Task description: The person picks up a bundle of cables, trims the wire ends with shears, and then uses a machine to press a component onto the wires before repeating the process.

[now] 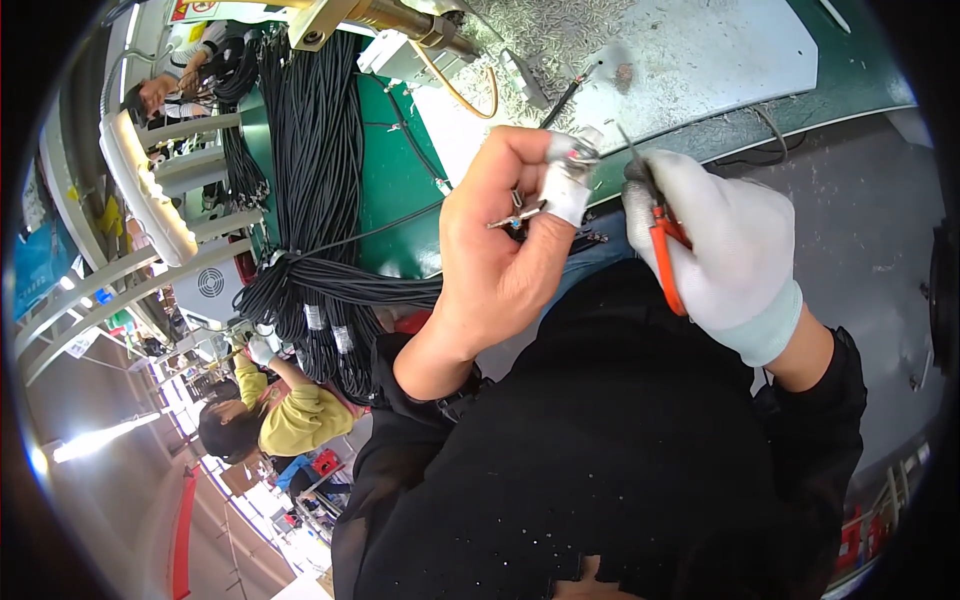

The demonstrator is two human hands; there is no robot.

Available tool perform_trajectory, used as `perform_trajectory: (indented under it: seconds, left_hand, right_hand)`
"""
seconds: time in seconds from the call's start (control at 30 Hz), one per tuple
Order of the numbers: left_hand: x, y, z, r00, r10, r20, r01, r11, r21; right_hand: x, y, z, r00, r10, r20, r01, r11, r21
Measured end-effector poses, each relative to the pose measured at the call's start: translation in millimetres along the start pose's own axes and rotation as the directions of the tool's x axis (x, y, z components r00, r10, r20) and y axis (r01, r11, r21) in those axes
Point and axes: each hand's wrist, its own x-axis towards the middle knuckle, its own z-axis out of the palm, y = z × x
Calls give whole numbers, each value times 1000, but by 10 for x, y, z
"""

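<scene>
My left hand is bare apart from white wraps on the thumb and a fingertip. Its fingers are curled and pinched on a black cable end; small metal pieces and thin wire ends poke out within the curl. The exact tip in the pinch is hard to make out. My right hand, in a white glove with dark fingertips, is closed round orange-handled pliers. The tool's thin dark jaws point up toward the left fingertips, a small distance apart from them. Whether the jaws are spread cannot be told.
A white board strewn with small metallic bits lies on the green table. A brass-coloured machine part overhangs it. Thick black cable bundles hang at the left. A co-worker in a yellow top sits farther left, beside a lit lamp.
</scene>
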Motion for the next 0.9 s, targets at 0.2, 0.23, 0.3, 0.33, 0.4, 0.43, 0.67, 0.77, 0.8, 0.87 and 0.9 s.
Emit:
perform_trajectory:
  seconds: [0.2,0.23,0.3,0.33,0.4,0.43,0.67,0.77,0.8,0.87,0.9]
  left_hand:
    - [-23,-65,-67,996,86,-6,-86,994,67]
    - [-30,-64,-75,996,87,-5,-87,994,65]
    - [-47,-58,-92,995,100,24,-102,990,101]
    - [-53,-60,-97,994,105,37,-108,987,120]
    - [-51,-75,-93,994,107,32,-110,986,128]
    - [-48,-84,-84,994,109,28,-112,984,136]
    - [-28,-118,40,946,288,-148,-278,957,88]
    - [-16,-162,-13,894,443,-68,-416,876,246]
    - [-5,-115,-75,921,390,10,-379,888,262]
    - [-16,-44,-173,951,269,151,-303,902,308]
    - [-34,-66,-168,952,267,147,-300,902,309]
  right_hand:
    - [86,-16,41,989,-89,-119,95,995,42]
    - [94,-33,41,989,-89,-119,94,995,40]
    - [112,-88,39,990,-102,-94,100,995,-25]
    - [115,-102,41,991,-109,-80,104,993,-56]
    - [96,-90,58,991,-116,-66,112,992,-57]
    - [82,-80,69,991,-122,-52,119,991,-58]
    - [44,-142,83,986,103,134,-160,827,540]
    - [27,-140,127,990,105,99,-143,810,569]
    - [34,-139,133,989,106,107,-148,815,561]
    - [54,-151,145,987,99,127,-153,822,548]
    - [64,-158,144,987,96,130,-153,822,549]
